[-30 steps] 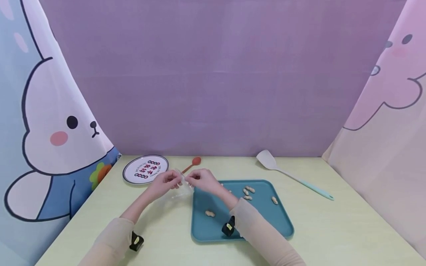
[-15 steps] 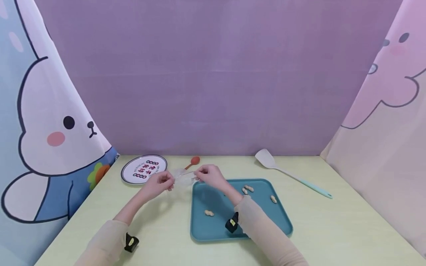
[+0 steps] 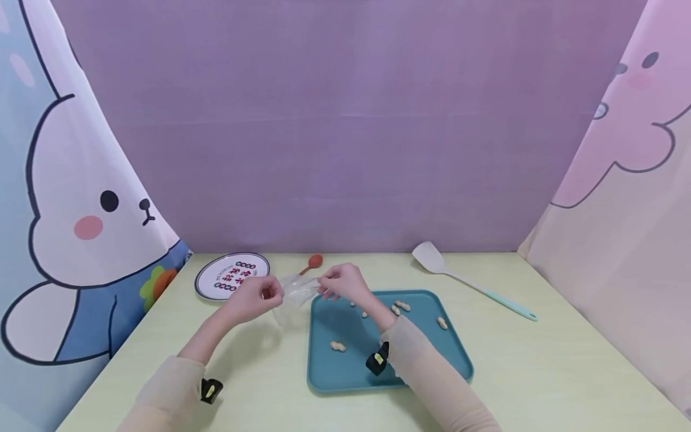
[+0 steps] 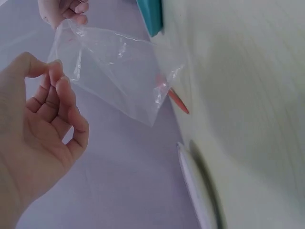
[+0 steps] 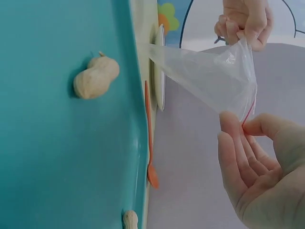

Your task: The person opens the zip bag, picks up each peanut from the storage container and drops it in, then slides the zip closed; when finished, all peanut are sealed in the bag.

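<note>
A clear plastic zip bag hangs between the two hands, above the table and just left of the tray. One top corner is pinched between thumb and fingertips of my left hand. My right hand pinches the opposite corner, where a red zip line shows in the right wrist view. The bag looks flat, see-through and without contents in the left wrist view. Under the right forearm lies a teal tray with several unshelled peanuts on it, one peanut near its left side.
A white plate with a dark rim and printed red characters lies behind the left hand. Behind the bag is an orange spoon. A spatula with a mint handle lies right of the tray. A purple curtain closes the back.
The hands have drawn apart, left hand to the left and right hand slightly right and up. The bag, earlier bunched between close fingertips, is now stretched across the gap.
</note>
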Tool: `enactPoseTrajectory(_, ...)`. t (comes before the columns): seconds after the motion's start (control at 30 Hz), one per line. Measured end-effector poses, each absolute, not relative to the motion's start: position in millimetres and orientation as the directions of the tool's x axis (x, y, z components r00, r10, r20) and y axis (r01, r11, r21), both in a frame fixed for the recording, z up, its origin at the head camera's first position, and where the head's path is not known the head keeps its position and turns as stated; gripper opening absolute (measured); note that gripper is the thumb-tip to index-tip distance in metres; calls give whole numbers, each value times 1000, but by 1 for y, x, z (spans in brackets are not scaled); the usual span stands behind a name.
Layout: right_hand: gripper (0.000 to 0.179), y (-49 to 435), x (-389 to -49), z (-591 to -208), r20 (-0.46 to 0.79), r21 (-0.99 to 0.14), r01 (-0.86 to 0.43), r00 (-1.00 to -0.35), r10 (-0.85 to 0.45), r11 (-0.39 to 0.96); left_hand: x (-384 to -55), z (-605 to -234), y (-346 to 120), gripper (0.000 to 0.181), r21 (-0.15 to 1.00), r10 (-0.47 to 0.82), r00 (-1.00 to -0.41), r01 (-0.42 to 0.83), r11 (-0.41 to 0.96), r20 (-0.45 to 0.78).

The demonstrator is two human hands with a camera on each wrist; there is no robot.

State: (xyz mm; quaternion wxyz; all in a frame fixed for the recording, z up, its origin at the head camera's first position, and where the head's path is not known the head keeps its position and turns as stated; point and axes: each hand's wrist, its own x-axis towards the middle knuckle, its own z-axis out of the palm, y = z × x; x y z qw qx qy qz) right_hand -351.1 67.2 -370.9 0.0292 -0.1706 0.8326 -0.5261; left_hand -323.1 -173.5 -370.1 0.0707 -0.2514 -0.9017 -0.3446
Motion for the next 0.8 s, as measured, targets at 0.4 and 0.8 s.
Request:
enactPoseTrajectory(0.4, 21, 60, -347, -369, 142, -909, -270, -917, -372, 319, -327, -389, -170, 89, 528, 376, -813, 577, 623, 445)
enactPoseTrajectory(0.8, 24, 57, -341, -359, 118, -936, -235, -911, -396, 263, -336, -410, -178, 121, 425, 434, -816, 572, 701, 382)
